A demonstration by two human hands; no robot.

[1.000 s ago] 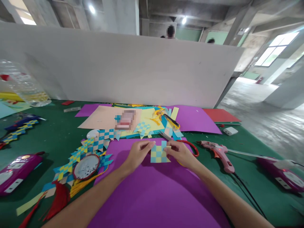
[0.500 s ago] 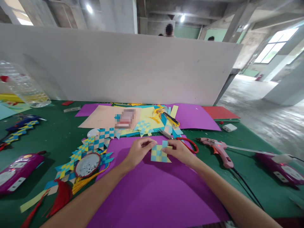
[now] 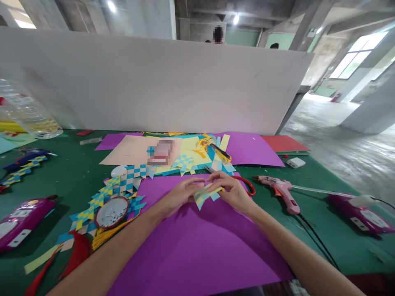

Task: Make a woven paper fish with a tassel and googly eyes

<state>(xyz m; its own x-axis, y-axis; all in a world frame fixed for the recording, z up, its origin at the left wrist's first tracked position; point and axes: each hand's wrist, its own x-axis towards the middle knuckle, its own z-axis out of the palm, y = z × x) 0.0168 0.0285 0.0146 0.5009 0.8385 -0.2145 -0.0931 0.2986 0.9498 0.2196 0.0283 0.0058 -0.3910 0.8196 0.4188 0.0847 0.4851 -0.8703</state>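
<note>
A small woven paper piece in pale blue and pale yellow is held up between two bare hands, above the far half of a purple sheet that is laid on a green tabletop. The piece is tilted, so that its checks are seen foreshortened rather than square-on. Its lower left end is drawn to a point in pale blue, a pale blue tab is let hang at the lower right, and a yellow strip is shown along the right side. Much of the upper edge is covered by fingers, so the full outline cannot be made out.

The right end is pinched narrowly by the right hand, with the fingers arched over the paper. The left edge is held by the left hand, its fingers curled close; the exact placing of its thumb cannot be told. Red-handled scissors are partly hidden behind the right hand, and a pink glue gun is laid farther right.
</note>
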